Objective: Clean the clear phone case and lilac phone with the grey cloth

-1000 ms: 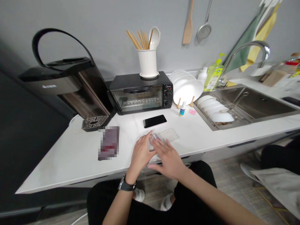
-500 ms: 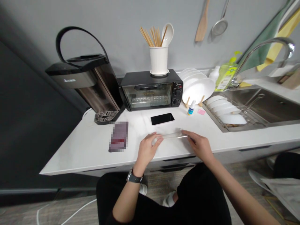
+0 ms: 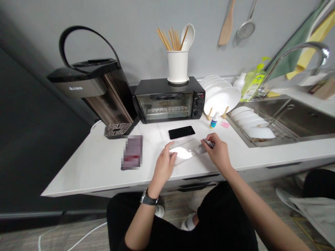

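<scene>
Over the counter, my left hand (image 3: 165, 160) grips the left end of a clear plastic sheet (image 3: 183, 152), thumb and fingers at its edge. Bright light glares off the sheet's middle. At its right end my right hand (image 3: 217, 149) pinches a small grey, crumpled-looking piece (image 3: 208, 143); whether this is joined to the sheet I cannot tell. Just beyond the sheet a black phone (image 3: 181, 132) lies screen up. A small white spray bottle (image 3: 214, 120) with a blue label stands past my right hand, beside a pink slip (image 3: 225, 124).
A blurred-out purple packet (image 3: 132, 152) lies on the white counter (image 3: 86, 174), left of my hands. Behind are a water dispenser (image 3: 104, 94), a toaster oven (image 3: 169, 101) carrying a chopstick holder (image 3: 178, 66), and racked plates (image 3: 222, 101). The sink (image 3: 309, 116) is at right.
The clear sheet has tilted from nearly edge-on to showing its broad, shining face. My right hand has risen slightly, and the grey piece now shows in its fingers.
</scene>
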### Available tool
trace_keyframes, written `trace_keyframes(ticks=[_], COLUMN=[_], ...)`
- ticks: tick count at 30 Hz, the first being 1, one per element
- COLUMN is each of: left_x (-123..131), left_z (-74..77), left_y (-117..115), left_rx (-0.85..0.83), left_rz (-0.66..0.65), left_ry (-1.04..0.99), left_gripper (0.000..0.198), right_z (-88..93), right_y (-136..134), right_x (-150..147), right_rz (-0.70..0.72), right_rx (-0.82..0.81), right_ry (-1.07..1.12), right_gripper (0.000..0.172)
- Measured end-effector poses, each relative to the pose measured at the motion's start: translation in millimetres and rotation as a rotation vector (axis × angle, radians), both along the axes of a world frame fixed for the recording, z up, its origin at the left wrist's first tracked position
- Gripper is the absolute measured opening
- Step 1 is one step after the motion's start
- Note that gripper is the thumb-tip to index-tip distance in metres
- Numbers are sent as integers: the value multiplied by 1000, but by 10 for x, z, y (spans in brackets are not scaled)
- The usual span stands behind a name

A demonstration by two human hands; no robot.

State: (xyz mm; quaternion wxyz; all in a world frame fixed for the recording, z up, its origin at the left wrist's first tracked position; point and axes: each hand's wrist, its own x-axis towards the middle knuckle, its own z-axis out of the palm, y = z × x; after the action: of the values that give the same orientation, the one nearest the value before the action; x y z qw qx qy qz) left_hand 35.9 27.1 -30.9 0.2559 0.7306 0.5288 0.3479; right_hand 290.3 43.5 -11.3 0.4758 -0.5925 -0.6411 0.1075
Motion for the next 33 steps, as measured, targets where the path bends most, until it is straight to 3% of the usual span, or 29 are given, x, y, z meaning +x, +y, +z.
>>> trace_keyframes(ticks=[5, 10, 13, 16, 18, 21, 23, 24, 27, 29, 31, 33], left_x=[47, 61, 46, 46, 48, 32, 17, 14, 46, 88, 114, 106], left_z=[-11, 44, 46, 17, -7, -29, -24, -15, 17, 26, 19, 3], left_y=[-13, -26, -24, -11, 6, 25, 20, 12, -10, -5, 18, 44], left_rx=[171, 153, 139, 139, 138, 109, 98, 99, 115, 132, 143, 139], left_rz=[-43, -101, -126, -102, -97, -86, -71, -62, -54, -46, -55, -73], left_ry=[197, 266, 252, 243, 241, 229, 220, 220, 235, 241, 245, 250], left_gripper=[69, 66, 62, 71, 74, 68, 67, 67, 74, 78, 77, 74], right_z=[-163, -237, -178, -128, -119, -111, -92, -81, -65, -72, -86, -92], right_y=[-89, -402, -447, -400, -406, -458, -457, -443, -411, -446, -512, -551], right_x=[-146, -442, -445, -428, -532, -756, -762, -699, -396, -302, -395, -596], right_rz=[108, 384, 525, 385, 269, 421, 540, 526, 312, 199, 248, 408], right_rx=[-26, -24, -47, -90, -98, -60, -59, -74, -140, -147, -109, -62], right_ry=[-148, -516, -593, -624, -629, -585, -562, -570, -657, -690, -671, -606], right_gripper=[25, 55, 67, 49, 52, 72, 69, 65, 53, 60, 75, 85])
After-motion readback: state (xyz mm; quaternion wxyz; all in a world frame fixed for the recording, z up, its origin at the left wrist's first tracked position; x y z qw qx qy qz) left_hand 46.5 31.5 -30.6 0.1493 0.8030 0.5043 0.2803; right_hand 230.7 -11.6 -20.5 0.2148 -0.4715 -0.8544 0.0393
